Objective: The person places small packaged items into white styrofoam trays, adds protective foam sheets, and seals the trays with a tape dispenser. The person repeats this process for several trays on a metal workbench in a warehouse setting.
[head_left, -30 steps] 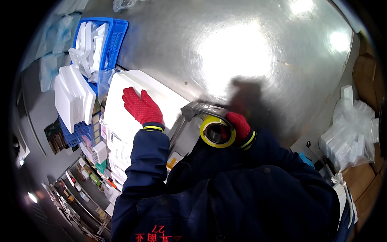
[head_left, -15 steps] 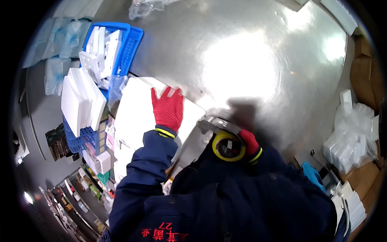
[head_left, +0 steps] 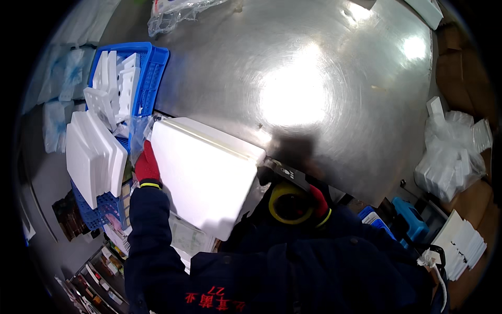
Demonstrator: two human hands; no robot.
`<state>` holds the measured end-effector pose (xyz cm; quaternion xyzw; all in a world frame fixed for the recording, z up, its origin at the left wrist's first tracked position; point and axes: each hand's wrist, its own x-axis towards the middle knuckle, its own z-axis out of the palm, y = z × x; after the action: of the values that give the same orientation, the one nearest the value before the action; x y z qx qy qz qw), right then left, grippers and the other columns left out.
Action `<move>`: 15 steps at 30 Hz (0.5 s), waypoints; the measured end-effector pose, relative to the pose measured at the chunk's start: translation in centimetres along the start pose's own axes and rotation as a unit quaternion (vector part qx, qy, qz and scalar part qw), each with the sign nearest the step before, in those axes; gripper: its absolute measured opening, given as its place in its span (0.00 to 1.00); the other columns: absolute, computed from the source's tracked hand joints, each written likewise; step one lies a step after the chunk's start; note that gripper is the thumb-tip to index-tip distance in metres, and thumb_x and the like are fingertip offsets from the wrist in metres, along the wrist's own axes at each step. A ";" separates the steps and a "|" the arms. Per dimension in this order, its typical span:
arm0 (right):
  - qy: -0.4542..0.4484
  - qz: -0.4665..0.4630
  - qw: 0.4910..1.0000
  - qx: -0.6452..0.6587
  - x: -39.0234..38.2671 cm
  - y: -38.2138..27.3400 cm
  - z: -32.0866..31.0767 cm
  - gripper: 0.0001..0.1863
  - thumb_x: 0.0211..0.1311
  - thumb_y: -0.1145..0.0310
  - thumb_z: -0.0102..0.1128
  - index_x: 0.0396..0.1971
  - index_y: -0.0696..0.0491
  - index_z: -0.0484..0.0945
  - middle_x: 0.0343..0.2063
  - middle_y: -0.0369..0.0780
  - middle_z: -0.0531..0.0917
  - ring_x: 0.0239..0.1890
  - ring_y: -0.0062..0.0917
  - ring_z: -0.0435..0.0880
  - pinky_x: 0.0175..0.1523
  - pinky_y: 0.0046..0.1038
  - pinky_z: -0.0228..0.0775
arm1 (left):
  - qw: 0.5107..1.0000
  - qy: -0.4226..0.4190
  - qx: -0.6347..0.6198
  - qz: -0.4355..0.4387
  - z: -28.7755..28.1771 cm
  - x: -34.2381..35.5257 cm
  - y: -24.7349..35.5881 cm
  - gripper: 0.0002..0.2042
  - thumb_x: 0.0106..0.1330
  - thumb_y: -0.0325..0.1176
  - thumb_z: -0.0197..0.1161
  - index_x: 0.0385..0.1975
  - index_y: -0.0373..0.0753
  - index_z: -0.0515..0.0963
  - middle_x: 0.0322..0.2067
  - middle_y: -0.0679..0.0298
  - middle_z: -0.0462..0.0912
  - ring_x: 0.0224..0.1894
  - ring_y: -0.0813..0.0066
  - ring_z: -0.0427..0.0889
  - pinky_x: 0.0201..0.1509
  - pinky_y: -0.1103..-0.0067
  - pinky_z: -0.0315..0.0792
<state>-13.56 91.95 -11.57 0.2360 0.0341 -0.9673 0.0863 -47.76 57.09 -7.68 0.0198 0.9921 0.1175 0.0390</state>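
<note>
A white foam box (head_left: 204, 172) lies on the steel table's near left part, its broad face up. Along its far upper edge runs a thin yellowish line that looks like tape. My left hand (head_left: 148, 165), in a red glove, rests against the box's left side with fingers stretched out. Closed around a tape dispenser (head_left: 287, 175) is my right hand (head_left: 318, 201), also red-gloved; its fingers are partly hidden. A roll with a yellow rim (head_left: 273, 204) sits in the dispenser, whose front end is at the box's right corner.
Blue crates (head_left: 154, 78) with white foam pieces (head_left: 97, 152) stand left of the box. The steel table (head_left: 219, 68) stretches beyond it. Plastic wrap (head_left: 183, 10) lies at the far edge. On the right are a bagged white bundle (head_left: 449, 157), brown cardboard (head_left: 460, 73) and a blue object (head_left: 408, 217).
My left hand has moved off the top of the box, leftward and down to its left side. The dispenser stays near the box's right corner. The view has shifted.
</note>
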 end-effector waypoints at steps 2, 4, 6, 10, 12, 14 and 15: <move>-0.014 -0.019 0.997 0.072 1.5 -0.4 3.1 0.31 0.61 0.52 0.47 0.58 0.60 0.60 0.54 0.48 0.70 0.55 0.36 0.70 0.60 0.36 0.61 | 0.996 -0.036 0.032 -0.082 -1.0 -0.3 2.2 0.28 0.67 0.54 0.38 0.41 0.32 0.76 0.40 0.49 0.79 0.45 0.52 0.76 0.49 0.71 0.68; -0.010 -0.023 0.997 0.070 4.3 -2.0 1.9 0.30 0.62 0.51 0.46 0.56 0.59 0.62 0.50 0.46 0.73 0.51 0.34 0.74 0.56 0.35 0.65 | 0.996 0.003 -0.014 -0.086 -0.8 -1.3 3.6 0.29 0.67 0.54 0.37 0.40 0.31 0.76 0.39 0.49 0.79 0.43 0.52 0.77 0.48 0.70 0.69; -0.015 -0.008 0.998 0.054 8.7 -5.0 2.0 0.29 0.61 0.51 0.48 0.55 0.57 0.64 0.45 0.45 0.77 0.45 0.34 0.77 0.51 0.33 0.70 | 0.994 0.001 -0.044 -0.101 0.3 -2.1 3.5 0.31 0.67 0.56 0.36 0.43 0.32 0.75 0.40 0.50 0.79 0.45 0.55 0.78 0.49 0.72 0.69; 0.019 -0.278 0.692 -0.666 20.4 -15.0 5.9 0.30 0.53 0.66 0.61 0.56 0.55 0.62 0.45 0.46 0.77 0.47 0.36 0.77 0.52 0.30 0.70 | 0.970 0.010 -0.173 -0.172 2.9 -2.7 4.6 0.28 0.67 0.53 0.41 0.48 0.30 0.70 0.42 0.46 0.78 0.46 0.52 0.75 0.51 0.69 0.68; 0.001 -0.276 0.632 -0.724 22.0 -18.5 10.2 0.34 0.49 0.72 0.64 0.58 0.55 0.60 0.48 0.47 0.75 0.51 0.36 0.75 0.54 0.28 0.68 | 0.986 0.151 -0.028 -0.062 3.5 -2.5 9.5 0.27 0.66 0.50 0.46 0.48 0.28 0.70 0.45 0.45 0.75 0.50 0.51 0.72 0.55 0.67 0.64; -0.040 -0.243 0.702 -0.668 24.9 -20.2 9.9 0.37 0.47 0.74 0.65 0.59 0.52 0.59 0.49 0.46 0.74 0.52 0.35 0.74 0.55 0.27 0.68 | 0.974 0.228 0.006 0.010 3.0 -1.7 16.0 0.25 0.63 0.45 0.53 0.49 0.27 0.69 0.51 0.43 0.69 0.56 0.48 0.65 0.62 0.63 0.56; -0.063 -0.211 0.753 -0.621 25.8 -20.1 9.8 0.37 0.46 0.74 0.65 0.59 0.51 0.59 0.50 0.46 0.74 0.52 0.34 0.74 0.55 0.27 0.68 | 0.971 0.210 -0.031 0.110 2.8 -1.1 18.5 0.25 0.62 0.45 0.55 0.51 0.28 0.68 0.51 0.43 0.69 0.56 0.48 0.65 0.62 0.64 0.56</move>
<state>-44.14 106.77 -14.33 0.0558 0.6702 -0.7400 0.0097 -45.88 75.66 -5.92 0.1026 0.9657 0.1532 -0.1826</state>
